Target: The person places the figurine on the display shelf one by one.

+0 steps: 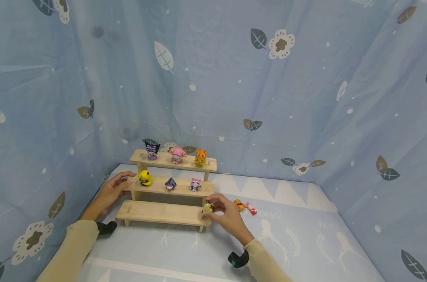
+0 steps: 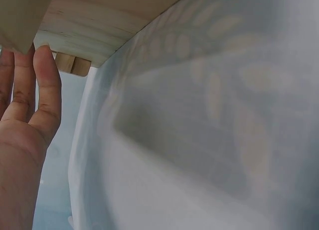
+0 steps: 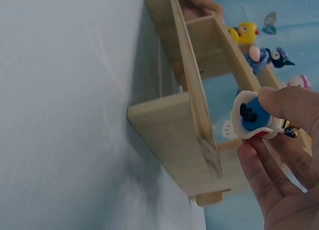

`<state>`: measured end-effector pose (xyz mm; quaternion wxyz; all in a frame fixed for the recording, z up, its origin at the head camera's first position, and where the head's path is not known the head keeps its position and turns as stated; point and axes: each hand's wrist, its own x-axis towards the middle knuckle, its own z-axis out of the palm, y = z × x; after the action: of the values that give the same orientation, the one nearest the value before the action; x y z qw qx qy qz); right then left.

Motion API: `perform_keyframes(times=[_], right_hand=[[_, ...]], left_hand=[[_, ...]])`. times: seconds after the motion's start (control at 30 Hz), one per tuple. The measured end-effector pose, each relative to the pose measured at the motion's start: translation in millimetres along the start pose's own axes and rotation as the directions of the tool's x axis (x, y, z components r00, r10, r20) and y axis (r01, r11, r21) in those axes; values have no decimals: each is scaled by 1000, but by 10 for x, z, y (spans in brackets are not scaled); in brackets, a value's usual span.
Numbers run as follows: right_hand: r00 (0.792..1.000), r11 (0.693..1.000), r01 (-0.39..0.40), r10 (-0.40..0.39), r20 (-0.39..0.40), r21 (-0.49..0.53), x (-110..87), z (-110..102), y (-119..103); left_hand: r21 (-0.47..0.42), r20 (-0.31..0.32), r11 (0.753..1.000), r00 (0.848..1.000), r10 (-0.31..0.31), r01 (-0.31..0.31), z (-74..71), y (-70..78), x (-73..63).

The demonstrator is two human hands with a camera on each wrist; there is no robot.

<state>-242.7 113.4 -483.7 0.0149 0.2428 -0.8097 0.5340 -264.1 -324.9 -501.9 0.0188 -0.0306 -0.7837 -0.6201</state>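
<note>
My right hand (image 1: 231,214) pinches a small figurine (image 1: 207,206) between thumb and fingers at the right end of the bottom step. It looks yellow and white from the head; in the right wrist view the figurine (image 3: 255,115) shows a white edge, a blue underside and a bit of red. My left hand (image 1: 112,191) is at the left end of a three-step wooden display shelf (image 1: 164,212), fingers up against the middle step, beside a yellow duck figurine (image 1: 145,178). In the left wrist view the fingers (image 2: 48,83) extend nearly straight towards the wood.
Purple-black (image 1: 152,150), pink (image 1: 177,154) and orange (image 1: 201,157) figurines stand on the top step. A dark blue one (image 1: 170,183) and a pink-hooded one (image 1: 195,184) share the middle step. Behind my right hand, brown-yellow (image 1: 239,205) and pink-red (image 1: 251,208) figurines lie on the cloth.
</note>
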Motion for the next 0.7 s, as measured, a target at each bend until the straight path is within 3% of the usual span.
perform_keyframes(times=[0.7], right_hand=[[982, 987, 148, -154, 107, 68, 194, 508, -184]], left_hand=[[-5, -3, 1000, 1000, 2, -2, -2, -39, 36]])
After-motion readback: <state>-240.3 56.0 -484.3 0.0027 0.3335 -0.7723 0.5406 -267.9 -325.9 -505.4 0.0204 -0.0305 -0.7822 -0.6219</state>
